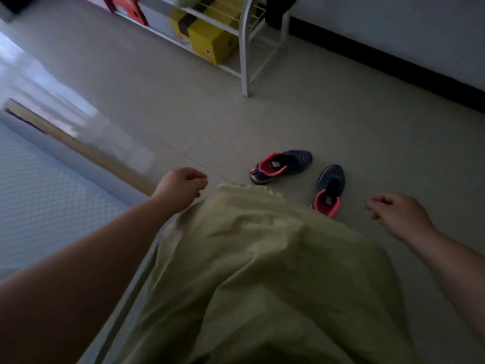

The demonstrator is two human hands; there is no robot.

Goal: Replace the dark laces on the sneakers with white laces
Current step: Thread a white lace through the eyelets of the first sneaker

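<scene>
Two dark navy sneakers with red-pink collars lie on the grey floor. One sneaker (282, 166) points right and away; the other sneaker (329, 189) sits to its right, toe pointing away. No laces can be made out on either, and no white laces are in view. My left hand (181, 185) hovers left of the shoes with its fingers curled into a loose fist, holding nothing I can see. My right hand (396, 215) hangs right of the shoes, fingers loosely curled and empty. The olive-green garment (257, 271) I wear hides the floor below the shoes.
A bed with a quilted white mattress (39, 195) and a wooden side rail (78, 148) runs along the left. A white metal rack (244, 46) holding a yellow box (207, 38) and a red box (128, 6) stands at the back. A black skirting (393, 64) lines the right wall.
</scene>
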